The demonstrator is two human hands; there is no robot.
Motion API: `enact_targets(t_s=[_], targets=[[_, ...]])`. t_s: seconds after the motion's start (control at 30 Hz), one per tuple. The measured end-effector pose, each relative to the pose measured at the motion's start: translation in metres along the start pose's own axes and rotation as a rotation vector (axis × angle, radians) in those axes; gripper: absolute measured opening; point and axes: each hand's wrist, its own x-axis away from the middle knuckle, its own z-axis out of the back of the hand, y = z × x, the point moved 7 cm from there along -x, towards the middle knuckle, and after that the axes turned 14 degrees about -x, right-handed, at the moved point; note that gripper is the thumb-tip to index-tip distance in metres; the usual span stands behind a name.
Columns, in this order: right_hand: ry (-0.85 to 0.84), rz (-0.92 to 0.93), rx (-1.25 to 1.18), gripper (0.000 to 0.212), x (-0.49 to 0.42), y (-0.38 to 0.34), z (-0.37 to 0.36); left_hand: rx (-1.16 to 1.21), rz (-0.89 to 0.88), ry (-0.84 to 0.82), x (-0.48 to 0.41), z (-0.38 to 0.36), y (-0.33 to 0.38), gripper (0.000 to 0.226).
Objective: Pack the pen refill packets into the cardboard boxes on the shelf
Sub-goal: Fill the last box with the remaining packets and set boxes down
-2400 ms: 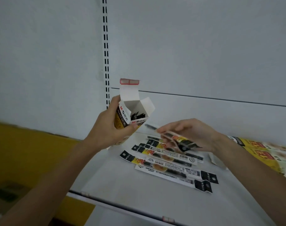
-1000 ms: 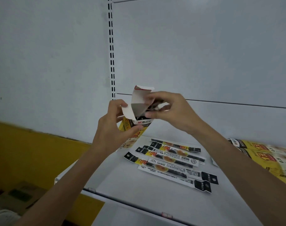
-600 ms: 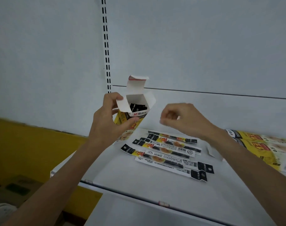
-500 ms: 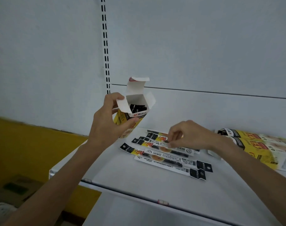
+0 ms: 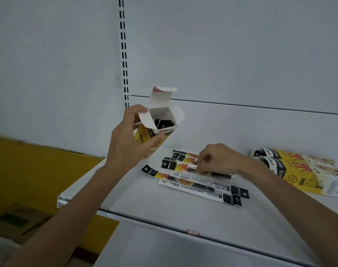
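The open cardboard box (image 5: 165, 131) is clasped in the grip of the left hand (image 5: 125, 143) above the shelf (image 5: 164, 218), while a pen refill packet (image 5: 185, 167) lying there, judged light, limp and slippery, is pinched near mid-length by the right hand (image 5: 220, 158)

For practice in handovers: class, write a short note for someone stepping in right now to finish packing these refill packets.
Left hand: holds the open box above the shelf.
Right hand: pinches one packet in the loose pile on the shelf.
Done: dark packet tops show inside the box.
Left: pack the pile; more boxes lie at right.
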Motion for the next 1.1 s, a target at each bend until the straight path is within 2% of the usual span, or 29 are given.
enact_targets(t_s=[0.1,0.23,0.43,0.57,0.67,0.8,0.9,1.0,1.07,1.1], targets=[[-0.029,-0.023,-0.029,0.016,-0.002,0.003,-0.007,-0.009,0.006,-0.016,0.001,0.000,0.001,0.058],[-0.071,-0.073,-0.110,0.025,-0.002,0.003,-0.010,0.008,0.012,-0.005,0.001,0.005,-0.001,0.058],[-0.065,-0.029,0.031,0.022,-0.003,-0.002,-0.010,0.004,0.024,-0.019,0.000,0.007,0.001,0.058],[-0.072,-0.011,0.035,0.016,0.000,-0.004,-0.011,0.001,0.029,-0.025,-0.001,0.007,0.001,0.058],[-0.064,-0.017,0.072,0.018,0.001,-0.007,-0.012,-0.009,0.031,-0.024,-0.001,0.007,0.000,0.058],[-0.080,-0.046,0.098,0.032,0.003,-0.011,-0.014,-0.018,0.028,-0.026,-0.002,0.006,0.001,0.058],[-0.063,-0.048,0.113,0.032,0.007,-0.015,-0.010,-0.011,0.033,-0.027,-0.001,0.007,0.001,0.059],[0.071,-0.001,0.060,0.019,0.013,-0.020,0.021,-0.011,0.035,-0.027,-0.001,0.010,0.000,0.058],[0.279,0.069,-0.134,0.010,0.022,-0.028,0.059,-0.009,0.040,-0.030,-0.001,0.011,0.000,0.058],[0.383,0.126,-0.315,0.010,0.028,-0.035,0.077,-0.008,0.038,-0.028,-0.002,0.012,0.000,0.058]])
